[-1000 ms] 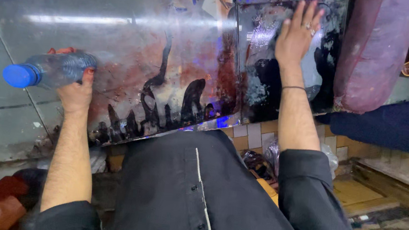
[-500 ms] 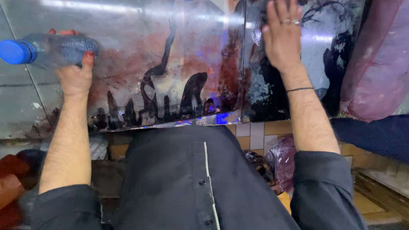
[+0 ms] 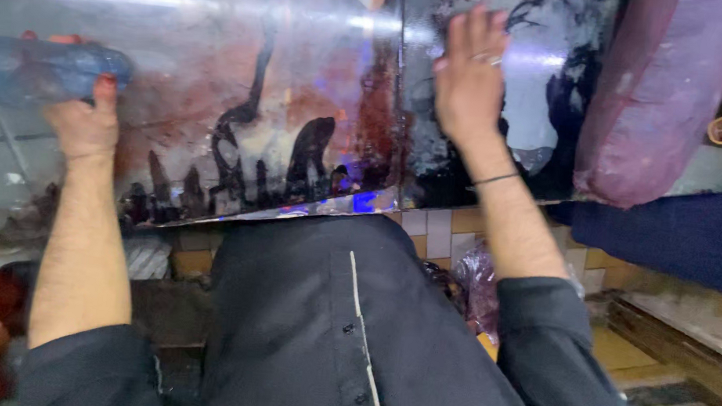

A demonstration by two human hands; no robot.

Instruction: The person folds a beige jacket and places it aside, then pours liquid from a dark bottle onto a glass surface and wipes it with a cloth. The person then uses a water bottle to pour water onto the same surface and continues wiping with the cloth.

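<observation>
One head-worn camera looks steeply down, close over the wet metal counter (image 3: pixel 214 83).

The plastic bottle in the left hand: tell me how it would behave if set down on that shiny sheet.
The plastic bottle is round and held on its side by the left hand, so it would probably roll. The glossy sheet looks smooth, so it may also slide. Its thin clear wall suggests it is light and squashes easily.

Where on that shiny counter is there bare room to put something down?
Bare room lies across the metal counter between the bottle in the left hand and the right hand. It is crowded at the right, where a maroon cushion lies.
</observation>
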